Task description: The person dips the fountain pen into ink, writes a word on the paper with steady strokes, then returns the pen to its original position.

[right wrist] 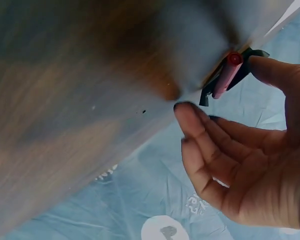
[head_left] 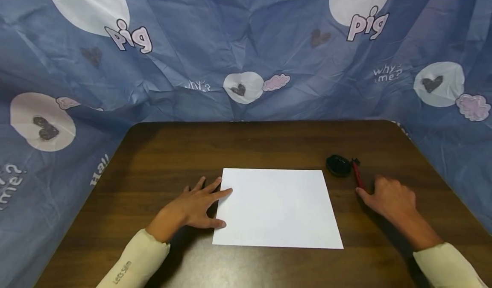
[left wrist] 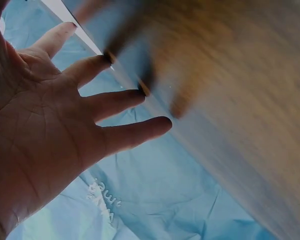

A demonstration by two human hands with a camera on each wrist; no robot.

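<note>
A blank white sheet of paper lies on the brown wooden table. My left hand rests at its left edge with fingers spread, the thumb and a finger on the paper. In the left wrist view the same hand shows straight, parted fingers. To the right of the sheet, my right hand is beside a slim red-handled tool with a dark head. The right wrist view shows the red handle between thumb and loosely bent fingers, with gaps around it.
A small dark, many-sided dish sits by the tool's head, right of the paper's far corner. Behind and beside the table hangs a blue printed cloth.
</note>
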